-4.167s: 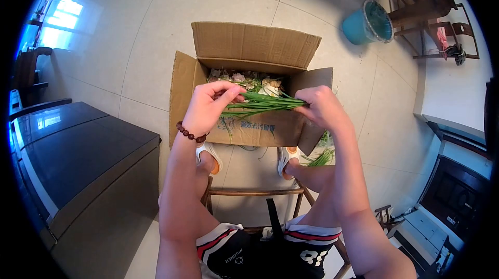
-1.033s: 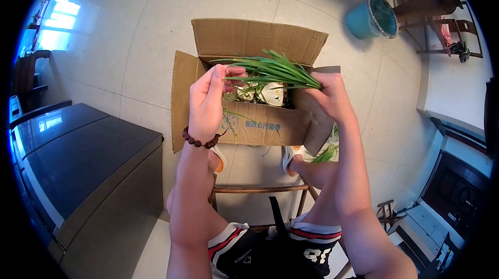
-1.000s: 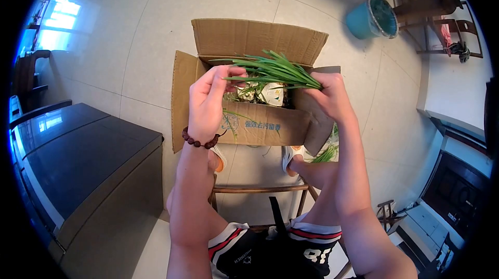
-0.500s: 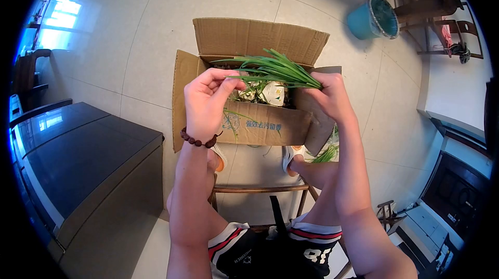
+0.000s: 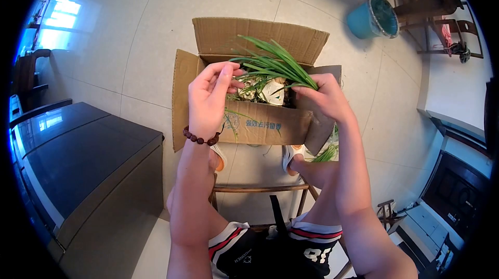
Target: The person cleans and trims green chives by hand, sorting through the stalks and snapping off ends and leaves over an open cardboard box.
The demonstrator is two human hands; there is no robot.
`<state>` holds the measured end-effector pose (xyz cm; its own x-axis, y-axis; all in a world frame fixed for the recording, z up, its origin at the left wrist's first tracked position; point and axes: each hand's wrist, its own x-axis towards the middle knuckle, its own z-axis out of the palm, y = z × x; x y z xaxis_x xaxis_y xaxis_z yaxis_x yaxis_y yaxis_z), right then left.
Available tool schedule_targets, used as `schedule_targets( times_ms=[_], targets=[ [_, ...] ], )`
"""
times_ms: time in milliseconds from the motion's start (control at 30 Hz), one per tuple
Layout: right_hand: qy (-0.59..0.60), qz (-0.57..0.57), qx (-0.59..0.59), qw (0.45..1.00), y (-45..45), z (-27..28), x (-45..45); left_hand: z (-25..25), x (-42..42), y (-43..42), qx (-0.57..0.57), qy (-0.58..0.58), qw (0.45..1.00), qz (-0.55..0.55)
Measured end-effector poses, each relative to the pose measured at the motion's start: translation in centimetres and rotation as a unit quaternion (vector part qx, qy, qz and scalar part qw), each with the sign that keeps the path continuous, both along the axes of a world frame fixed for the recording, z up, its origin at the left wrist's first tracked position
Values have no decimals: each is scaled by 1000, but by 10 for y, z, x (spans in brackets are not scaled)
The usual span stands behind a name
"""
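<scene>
I pinch green leaves [image 5: 280,63] in my right hand [image 5: 323,96] over the box [image 5: 291,128], can't tell if my left hand [image 5: 209,94] grips any tips, and scraps [image 5: 272,93] already lie inside, but another bunch [image 5: 326,154] sits untouched by its near right corner.

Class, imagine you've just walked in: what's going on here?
A seated person's right hand grips a bunch of long green leaves by one end, above an open cardboard box. The left hand is by the leaves' loose ends; whether it pinches any is unclear. More greens lie beside the box, near the person's right foot. A blue bucket stands farther off.
</scene>
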<state>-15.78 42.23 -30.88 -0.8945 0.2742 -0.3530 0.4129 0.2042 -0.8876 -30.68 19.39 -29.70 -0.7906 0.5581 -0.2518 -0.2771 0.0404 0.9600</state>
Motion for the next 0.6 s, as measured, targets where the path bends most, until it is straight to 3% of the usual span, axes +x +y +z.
schedule_targets(
  times_ms=[267, 333, 400, 600],
  targets=[
    [-33, -46, -91, 994, 6, 19, -2, -6, -6, -14, 83, -108, 991, -21],
    [-18, -42, -75, 996, 10, 16, 1, -6, -7, -15, 94, -110, 989, -19],
    [-75, -46, -61, 994, 13, 15, 2, -6, -7, -15, 89, -103, 991, -20],
    [-39, -45, -72, 996, 11, 17, 2, 0, -8, -13, 75, -149, 986, 5]
  ],
)
